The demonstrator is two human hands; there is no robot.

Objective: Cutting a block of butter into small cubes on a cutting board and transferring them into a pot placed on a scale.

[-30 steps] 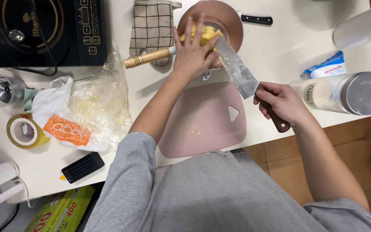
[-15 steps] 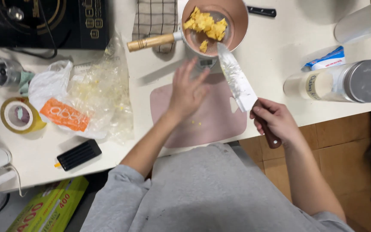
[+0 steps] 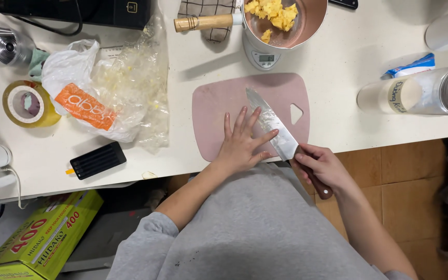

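Note:
My left hand lies flat with fingers spread on the pink cutting board, fingertips touching the blade of a large knife. My right hand grips the knife's dark wooden handle at the table's front edge; the blade rests across the board, pointing away from me. Behind the board a copper-coloured saucepan with a wooden handle holds yellow food pieces and sits on a small kitchen scale.
A crumpled plastic bag with an orange label lies left of the board. A tape roll, a black ridged object, a clear lidded jar on its side, a checked cloth and a black cooktop surround it.
My left hand pulled back from the saucepan and came down flat on the cutting board. The knife swung down from the pan's rim until its blade lay on the board.

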